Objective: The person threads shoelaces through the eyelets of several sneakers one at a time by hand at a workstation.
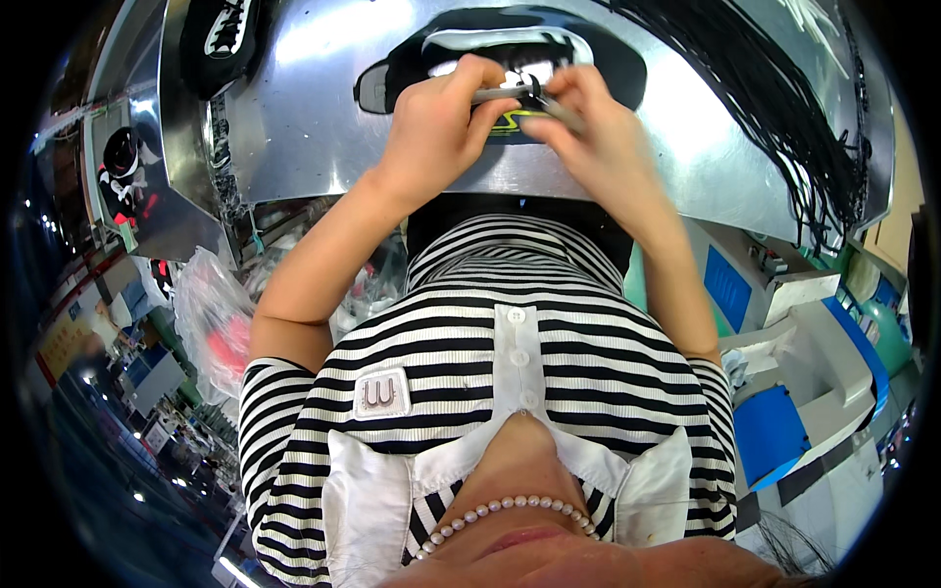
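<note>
A black shoe (618,71) with a white-edged opening lies sideways on the metal table, a pale patch at its left end and a yellow-green mark on its near side. Above its middle, my left hand (431,127) is closed, pinching a thin grey strip (497,95) between thumb and fingers. Facing it from the right, my right hand (603,132) is closed too, slightly blurred, on a similar grey piece (564,115). Both pieces meet at a small dark part between the hands. Whether they are lace ends or a slim tool, I cannot tell.
A long bundle of black shoelaces (745,93) drapes over the right side of the metal table (314,137). Several white laces (818,29) lie at the far right. Another black shoe (223,49) with white parts stands far left. A plastic bag (211,314) hangs below the left edge.
</note>
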The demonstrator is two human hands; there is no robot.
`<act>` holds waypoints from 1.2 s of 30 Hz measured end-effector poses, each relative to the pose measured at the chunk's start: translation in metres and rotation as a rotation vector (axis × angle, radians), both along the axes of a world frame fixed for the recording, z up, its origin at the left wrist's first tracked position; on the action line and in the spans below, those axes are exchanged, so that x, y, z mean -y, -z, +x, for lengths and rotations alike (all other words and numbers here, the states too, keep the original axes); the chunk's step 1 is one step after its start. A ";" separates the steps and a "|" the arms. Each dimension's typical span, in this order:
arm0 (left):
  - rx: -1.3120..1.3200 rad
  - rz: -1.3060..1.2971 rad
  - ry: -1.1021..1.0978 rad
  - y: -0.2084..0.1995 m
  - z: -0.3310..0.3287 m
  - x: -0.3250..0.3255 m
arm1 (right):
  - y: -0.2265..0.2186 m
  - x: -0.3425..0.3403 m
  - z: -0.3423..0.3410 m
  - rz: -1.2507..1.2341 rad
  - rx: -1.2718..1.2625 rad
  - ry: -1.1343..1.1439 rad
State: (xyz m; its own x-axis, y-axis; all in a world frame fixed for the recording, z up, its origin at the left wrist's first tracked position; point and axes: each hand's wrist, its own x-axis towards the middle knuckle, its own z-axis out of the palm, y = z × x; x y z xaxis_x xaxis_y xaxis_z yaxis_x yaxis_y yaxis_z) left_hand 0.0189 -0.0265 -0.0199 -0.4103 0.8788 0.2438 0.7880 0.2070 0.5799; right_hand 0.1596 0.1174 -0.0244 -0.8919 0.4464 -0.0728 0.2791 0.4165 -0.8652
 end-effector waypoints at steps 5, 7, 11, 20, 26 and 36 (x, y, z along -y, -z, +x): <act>-0.221 0.140 0.172 0.004 0.000 0.004 | -0.031 -0.011 -0.021 0.081 -0.298 -0.094; -0.257 0.189 0.192 0.001 -0.001 0.006 | -0.029 -0.013 -0.037 0.239 -0.095 -0.216; -0.252 0.249 0.227 0.009 -0.003 0.015 | -0.022 -0.018 -0.036 0.085 0.042 -0.280; 0.170 0.119 0.139 -0.002 -0.004 0.020 | -0.026 -0.034 -0.043 -0.487 -0.447 -0.041; 0.512 -0.002 -0.096 -0.022 -0.005 0.014 | -0.001 -0.013 -0.049 -0.361 -0.255 -0.038; 0.288 0.124 -0.356 -0.008 0.006 0.006 | -0.017 -0.004 -0.044 -0.390 -0.238 -0.001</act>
